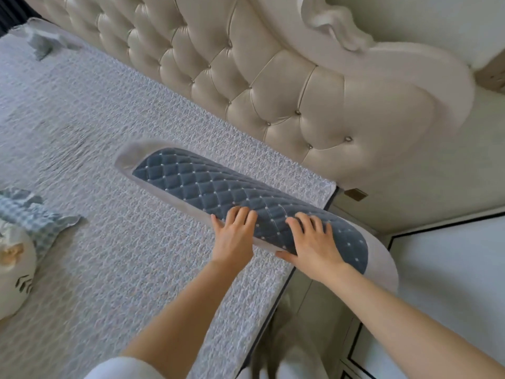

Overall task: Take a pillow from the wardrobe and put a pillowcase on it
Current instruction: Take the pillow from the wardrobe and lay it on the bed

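A long pillow [191, 179] with a quilted blue-grey top and a pale grey border lies slantwise over the bed's right edge, its near end hanging past the mattress. My left hand [235, 233] rests on the pillow's near side with fingers spread over the blue quilting. My right hand [311, 242] grips the same end, fingers on top and thumb tucked under the rim. A blue-and-white checked cloth [32, 214] lies crumpled at the bed's left edge; whether it is the pillowcase I cannot tell.
The bed carries a pale textured cover [109, 242]. A cream tufted headboard [259, 91] runs along the far side. A round white cushion with a cat face [13, 272] sits at the left. A white bedside cabinet [437, 269] stands to the right.
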`<state>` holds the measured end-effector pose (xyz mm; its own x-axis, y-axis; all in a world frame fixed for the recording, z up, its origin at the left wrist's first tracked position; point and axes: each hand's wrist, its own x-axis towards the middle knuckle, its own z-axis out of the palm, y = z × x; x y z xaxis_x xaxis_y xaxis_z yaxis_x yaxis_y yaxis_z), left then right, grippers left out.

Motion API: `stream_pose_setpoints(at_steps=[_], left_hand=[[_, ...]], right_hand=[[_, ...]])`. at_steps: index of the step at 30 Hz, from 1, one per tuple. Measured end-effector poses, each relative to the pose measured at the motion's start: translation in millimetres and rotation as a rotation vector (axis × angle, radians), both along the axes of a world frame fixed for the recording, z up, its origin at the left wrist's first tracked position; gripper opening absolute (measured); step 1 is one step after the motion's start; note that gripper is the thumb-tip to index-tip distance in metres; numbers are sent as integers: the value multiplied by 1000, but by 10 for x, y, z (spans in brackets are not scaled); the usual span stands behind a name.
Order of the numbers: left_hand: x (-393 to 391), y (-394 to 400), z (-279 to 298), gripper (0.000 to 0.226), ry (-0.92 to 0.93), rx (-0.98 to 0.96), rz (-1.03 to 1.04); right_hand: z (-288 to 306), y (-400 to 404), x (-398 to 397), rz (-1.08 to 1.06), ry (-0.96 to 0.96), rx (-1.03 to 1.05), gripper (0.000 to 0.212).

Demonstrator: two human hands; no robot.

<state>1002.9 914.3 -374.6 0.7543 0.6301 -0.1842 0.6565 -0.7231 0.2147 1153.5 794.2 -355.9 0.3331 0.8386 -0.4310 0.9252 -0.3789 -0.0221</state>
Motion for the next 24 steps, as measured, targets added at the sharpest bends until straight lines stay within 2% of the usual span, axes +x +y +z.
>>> stream_pose_setpoints(at_steps=[2, 4, 9, 11, 13, 15, 17, 19, 21, 24], left_hand=[[-86, -41, 1, 83, 96, -9, 39], [-246, -157, -55, 97, 188, -76, 101], [-606, -440, -337, 96, 266, -167, 186], [-692, -538, -436, 101, 257, -374, 312], [-799, -583, -552, 125, 224, -706, 535], [-910, -616, -676, 140, 66, -993, 793], [-962, -659, -815, 132, -134, -1125, 944], [-940, -715, -961, 116, -198, -1138, 958], [-886, -791, -1103, 100, -205, -1038, 995], [-860, -835, -1283, 83, -285, -884, 1252]], right_hand=[[1, -40, -27, 91, -2, 42, 78], [-7, -61, -65, 96, 25, -9, 74], [-248, 5, -91, -30, 212, -366, 88], [-384, 28, -116, -12, 256, -395, 82], [-493, 63, -130, 14, 248, -424, 77], [-630, 103, -123, 21, 244, -468, 76], [-755, 148, -100, 9, 259, -495, 75], [-864, 183, -77, -4, 257, -484, 74], [-952, 221, -68, -10, 245, -460, 74], [-1071, 325, -73, -5, 186, -370, 73]])
